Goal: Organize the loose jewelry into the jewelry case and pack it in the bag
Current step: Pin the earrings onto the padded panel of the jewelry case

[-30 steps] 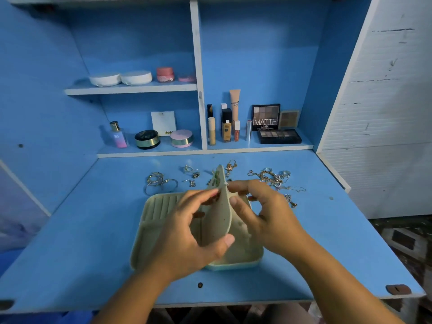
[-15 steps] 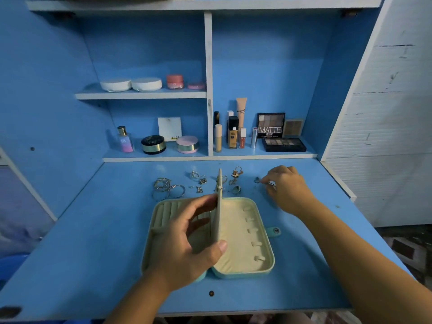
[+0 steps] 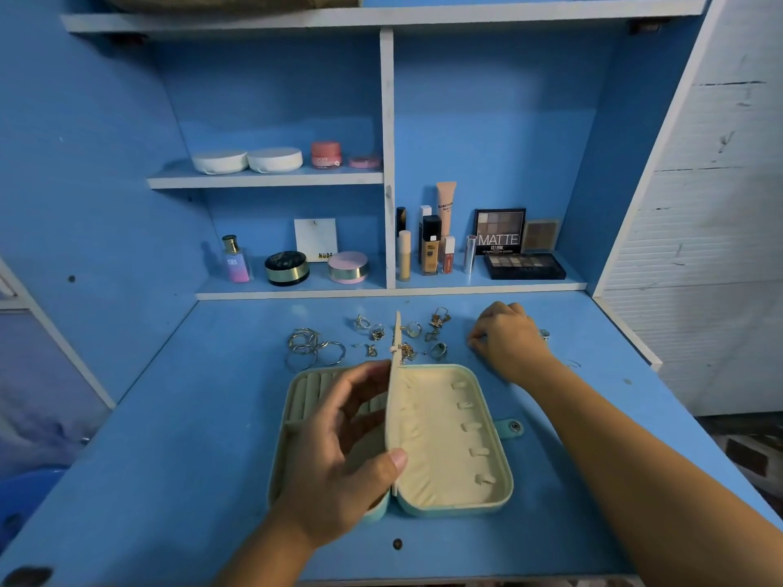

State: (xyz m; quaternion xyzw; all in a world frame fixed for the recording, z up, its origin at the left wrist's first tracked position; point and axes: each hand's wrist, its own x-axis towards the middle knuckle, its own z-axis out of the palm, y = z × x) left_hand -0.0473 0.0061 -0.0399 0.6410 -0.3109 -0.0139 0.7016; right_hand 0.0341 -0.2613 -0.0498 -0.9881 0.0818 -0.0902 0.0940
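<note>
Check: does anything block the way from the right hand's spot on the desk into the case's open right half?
Nothing visible does. The left hand holds the divider flap upright, so the case's right half lies uncovered, and only bare desk separates it from the right hand. What that hand's fingers pinch is hidden.

only stuff I can read: "MATTE" on the eyeshadow palette, "NUDE" on the white card, "SB" on the perfume bottle.

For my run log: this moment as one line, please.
left hand: holds divider flap upright | right hand: curled over loose jewelry, grasp hidden | jewelry case: open
</note>
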